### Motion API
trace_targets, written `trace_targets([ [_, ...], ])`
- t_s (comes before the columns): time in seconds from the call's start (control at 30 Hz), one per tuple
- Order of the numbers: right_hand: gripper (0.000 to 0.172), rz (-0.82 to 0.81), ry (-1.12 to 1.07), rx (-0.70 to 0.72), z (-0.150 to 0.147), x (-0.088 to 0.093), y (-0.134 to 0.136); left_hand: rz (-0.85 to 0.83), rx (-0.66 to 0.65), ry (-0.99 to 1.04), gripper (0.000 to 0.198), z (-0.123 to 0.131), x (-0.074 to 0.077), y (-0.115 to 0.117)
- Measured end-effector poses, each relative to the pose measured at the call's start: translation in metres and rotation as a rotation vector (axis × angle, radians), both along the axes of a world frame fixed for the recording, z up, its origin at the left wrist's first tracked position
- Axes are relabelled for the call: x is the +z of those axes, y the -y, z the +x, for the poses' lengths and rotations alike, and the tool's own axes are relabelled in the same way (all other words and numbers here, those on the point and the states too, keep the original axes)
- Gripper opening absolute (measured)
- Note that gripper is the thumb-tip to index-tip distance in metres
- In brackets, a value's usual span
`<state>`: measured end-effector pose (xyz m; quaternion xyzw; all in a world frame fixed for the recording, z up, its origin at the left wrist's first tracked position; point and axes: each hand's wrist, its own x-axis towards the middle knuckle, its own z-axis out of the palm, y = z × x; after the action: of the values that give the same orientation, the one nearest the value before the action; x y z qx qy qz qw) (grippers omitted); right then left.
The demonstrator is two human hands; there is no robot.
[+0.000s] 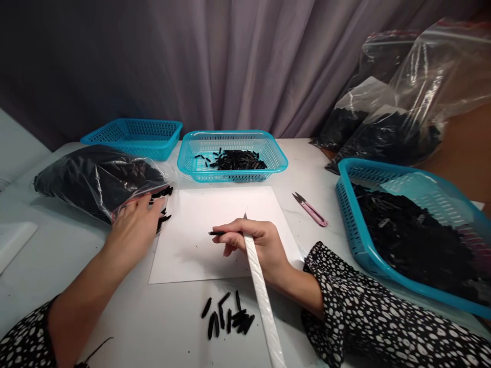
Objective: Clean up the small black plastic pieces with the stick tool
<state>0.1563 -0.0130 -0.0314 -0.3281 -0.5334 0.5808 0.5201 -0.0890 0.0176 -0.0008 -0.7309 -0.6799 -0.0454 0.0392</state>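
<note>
My left hand (132,227) lies at the mouth of a clear plastic bag (95,179) full of black material, its fingers curled over the red-striped edge. Black strips (163,217) poke out beside the thumb; the fingertips are partly hidden. Over a white sheet of paper (184,260), my right hand (257,243) pinches a small black strip (217,233) between thumb and finger. The same hand also grips a long white-handled tool (259,286) with a pointed metal tip, facing away from me. Nearer me lies a loose group of black pieces (230,317).
A blue basket (232,176) at the back holds black pieces; another blue basket (164,151) stands to its left. A large blue basket (345,220) of black pieces fills the right side. Pink thread snips (312,210) lie beside the paper. Clear bags (414,112) stand back right.
</note>
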Motion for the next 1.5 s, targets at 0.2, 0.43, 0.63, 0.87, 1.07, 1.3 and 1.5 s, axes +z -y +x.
trace_targets([
  [0.2,0.014,-0.079,-0.073,0.048,0.002,0.004,0.0,-0.12,-0.065,-0.335,0.043,0.012,0.005,0.001],
  [0.43,0.022,-0.112,-0.1,0.06,0.003,0.004,0.0,-0.186,-0.068,-0.337,0.034,0.022,0.011,0.001],
  [0.63,0.025,-0.105,-0.103,0.069,0.003,0.004,0.002,-0.276,-0.011,-0.205,0.025,0.023,0.016,-0.004],
  [0.87,0.024,-0.055,-0.098,0.06,0.003,0.002,0.002,-0.116,0.063,-0.106,0.019,0.022,0.018,-0.009],
  [1.07,0.025,0.048,-0.028,0.044,0.004,-0.001,-0.003,-0.02,0.081,0.744,0.021,0.041,0.026,0.012],
  [1.3,0.03,0.171,0.09,0.033,0.004,-0.006,-0.007,-0.77,0.301,1.758,0.022,0.072,0.016,0.038],
  [1.5,0.027,0.286,0.208,0.013,0.003,-0.009,-0.006,-0.79,0.227,1.717,0.029,0.076,0.013,0.041],
])
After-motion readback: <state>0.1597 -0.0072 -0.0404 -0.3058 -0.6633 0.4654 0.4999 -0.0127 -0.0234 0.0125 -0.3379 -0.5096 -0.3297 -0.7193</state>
